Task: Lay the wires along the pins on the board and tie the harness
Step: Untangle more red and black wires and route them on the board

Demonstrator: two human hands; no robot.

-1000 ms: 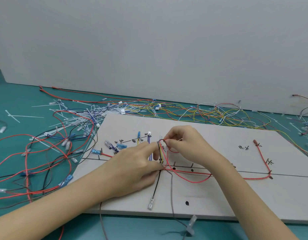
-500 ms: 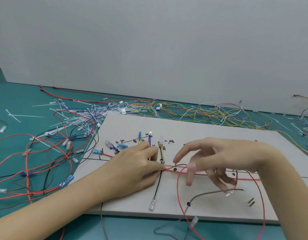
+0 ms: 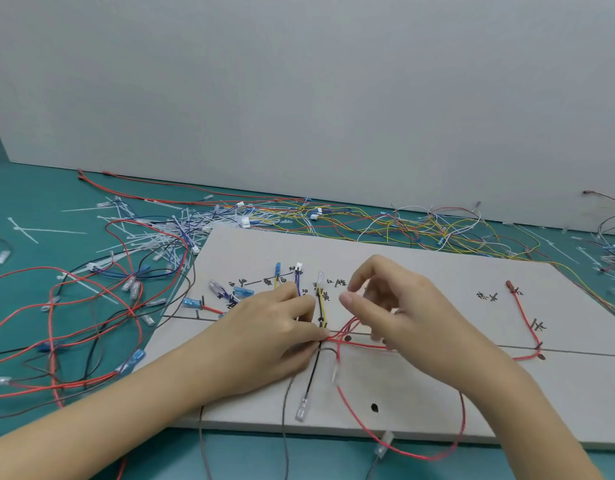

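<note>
Red wires (image 3: 347, 336) pinched by left hand (image 3: 264, 336) (right hand (image 3: 399, 313) hovers, fingers loosely spread).

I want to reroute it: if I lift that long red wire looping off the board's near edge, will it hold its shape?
Probably not. The red wire hangs in a loose sagging loop past the board, so it looks floppy and light. Its clear terminal would likely dangle and swing. Where the left hand pins the bundle, it should stay put.
</note>
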